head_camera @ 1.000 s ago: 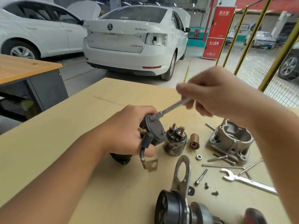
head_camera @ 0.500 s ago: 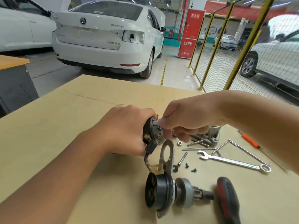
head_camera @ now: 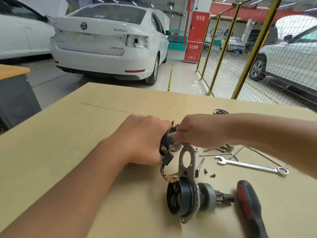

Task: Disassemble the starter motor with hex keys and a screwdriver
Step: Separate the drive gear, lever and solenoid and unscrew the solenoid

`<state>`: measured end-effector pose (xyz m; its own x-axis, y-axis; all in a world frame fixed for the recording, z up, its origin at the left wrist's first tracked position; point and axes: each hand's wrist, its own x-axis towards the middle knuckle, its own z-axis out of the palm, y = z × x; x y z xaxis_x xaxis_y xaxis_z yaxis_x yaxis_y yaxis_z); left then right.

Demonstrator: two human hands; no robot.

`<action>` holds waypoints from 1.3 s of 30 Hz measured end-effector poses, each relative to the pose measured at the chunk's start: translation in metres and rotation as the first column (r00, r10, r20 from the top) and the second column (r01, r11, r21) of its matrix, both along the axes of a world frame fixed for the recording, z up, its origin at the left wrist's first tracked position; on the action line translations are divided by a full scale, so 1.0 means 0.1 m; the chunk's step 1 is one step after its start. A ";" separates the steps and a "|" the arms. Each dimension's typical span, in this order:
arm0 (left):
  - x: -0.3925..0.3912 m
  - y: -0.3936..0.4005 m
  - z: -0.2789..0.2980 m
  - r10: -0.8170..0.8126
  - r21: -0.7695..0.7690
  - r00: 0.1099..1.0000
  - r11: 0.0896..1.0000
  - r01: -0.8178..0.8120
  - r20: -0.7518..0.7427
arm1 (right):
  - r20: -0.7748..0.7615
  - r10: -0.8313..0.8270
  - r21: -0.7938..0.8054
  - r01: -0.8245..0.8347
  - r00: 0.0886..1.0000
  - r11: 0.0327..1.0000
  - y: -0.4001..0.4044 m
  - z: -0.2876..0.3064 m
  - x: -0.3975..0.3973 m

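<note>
A: Head view, status? Left hand [head_camera: 144,143] wraps the black cylindrical motor body [head_camera: 165,143], held just above the tan desk [head_camera: 85,126] mid-surface.

B: Right hand [head_camera: 193,133] pinches at its end cap; what sits between the fingertips is hidden.

A: Progress: well along, I judge. Loose on the desk: black armature-and-bracket assembly [head_camera: 185,196] near the front edge, silver spanner [head_camera: 250,166], small dark screws [head_camera: 208,173], red-black screwdriver handle [head_camera: 250,203].

B: Remaining: strip the held body. It lies inside the left grip, end cap facing the right fingertips.
</note>
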<state>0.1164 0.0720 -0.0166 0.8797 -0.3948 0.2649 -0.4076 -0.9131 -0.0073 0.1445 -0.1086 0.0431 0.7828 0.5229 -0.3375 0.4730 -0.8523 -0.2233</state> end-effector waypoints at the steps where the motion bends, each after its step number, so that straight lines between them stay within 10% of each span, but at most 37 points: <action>1: 0.00 0.02 0.01 0.007 -0.020 1.000 1.000 -0.007 -0.011 | 0.108 0.066 -0.037 -0.063 0.992 0.997 0.02 -0.02 -0.02; 9: -0.01 0.08 0.05 0.031 -0.158 0.997 0.987 -0.042 -0.073 | 0.467 0.324 -0.226 -0.243 0.823 0.943 -0.04 -0.07 0.03; 23: -0.03 0.13 0.17 0.004 -0.314 0.940 0.942 -0.118 -0.341 | 0.641 0.503 -0.419 -0.285 0.580 0.862 0.03 -0.07 0.06; 34: 0.05 0.35 0.10 -0.124 -0.543 0.924 0.834 -0.101 -0.363 | 0.671 0.558 -0.467 -0.306 0.488 0.830 0.14 0.19 0.21; 39: 0.06 0.39 0.08 -0.186 -0.714 0.963 0.700 -0.008 -0.193 | 0.677 0.321 -0.196 -0.259 0.662 0.946 -0.08 0.23 0.25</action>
<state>0.1220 0.1115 -0.0087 0.9215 -0.2579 0.2904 -0.3877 -0.5684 0.7256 0.1693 -0.1167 0.0662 0.6200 0.7616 0.1885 0.6909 -0.6439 0.3289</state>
